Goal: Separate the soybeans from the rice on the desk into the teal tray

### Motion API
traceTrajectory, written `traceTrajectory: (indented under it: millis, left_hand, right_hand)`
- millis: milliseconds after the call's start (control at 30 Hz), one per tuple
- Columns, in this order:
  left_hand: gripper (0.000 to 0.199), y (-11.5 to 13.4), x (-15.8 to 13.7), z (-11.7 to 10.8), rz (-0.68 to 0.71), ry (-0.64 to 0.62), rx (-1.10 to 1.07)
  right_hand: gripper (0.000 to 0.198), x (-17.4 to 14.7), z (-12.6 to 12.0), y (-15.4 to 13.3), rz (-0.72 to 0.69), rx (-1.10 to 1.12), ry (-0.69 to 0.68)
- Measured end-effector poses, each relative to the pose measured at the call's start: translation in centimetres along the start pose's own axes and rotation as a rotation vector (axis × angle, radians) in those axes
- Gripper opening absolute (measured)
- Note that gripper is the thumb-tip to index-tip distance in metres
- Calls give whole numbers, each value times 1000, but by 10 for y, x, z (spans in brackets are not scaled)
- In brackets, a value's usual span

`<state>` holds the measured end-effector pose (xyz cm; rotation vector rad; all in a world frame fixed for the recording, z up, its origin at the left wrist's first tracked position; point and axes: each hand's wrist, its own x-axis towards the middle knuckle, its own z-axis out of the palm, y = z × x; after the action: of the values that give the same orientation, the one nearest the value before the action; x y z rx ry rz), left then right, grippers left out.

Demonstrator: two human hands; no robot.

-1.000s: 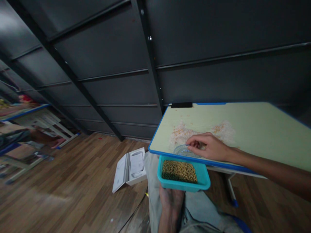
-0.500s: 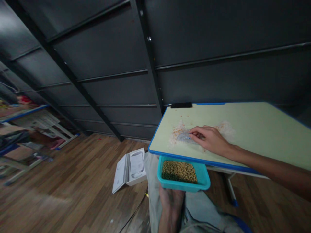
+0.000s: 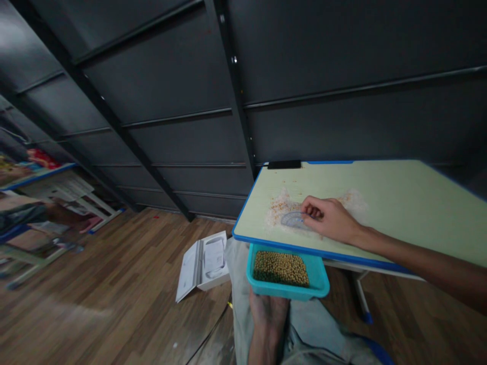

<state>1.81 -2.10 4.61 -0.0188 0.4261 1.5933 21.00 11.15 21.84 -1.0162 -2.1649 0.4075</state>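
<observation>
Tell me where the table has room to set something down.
The table is widest open between the right grain pile, right forearm and right edge; narrower behind that pile, right of the black object. Its left half is crowded: right hand, clear protractor, left grain pile.

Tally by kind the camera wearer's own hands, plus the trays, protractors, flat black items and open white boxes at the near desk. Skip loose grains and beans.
Hands: 2 (left hand under the tray, right hand gripping the protractor)
Turquoise tray: 1
Clear protractor: 1
Flat black item: 1
Open white box: 1
Total: 6
</observation>
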Motion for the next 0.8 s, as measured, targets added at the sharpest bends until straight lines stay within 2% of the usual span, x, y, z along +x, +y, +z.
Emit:
traceTrajectory:
  millis: [133, 467, 633, 800]
  left_hand:
    - [37, 0, 1, -2, -5, 14, 5]
    - [39, 1, -4, 2, -6, 17, -15]
    - [40, 2, -7, 4, -12, 21, -19]
    - [41, 2, -5, 3, -37, -1, -45]
  right_hand:
    - [4, 5, -5, 2, 29, 53, 13]
    - [3, 13, -15, 21, 14, -41, 96]
    - [4, 10, -14, 17, 35, -96, 47]
    - [4, 8, -9, 10, 42, -29, -17]
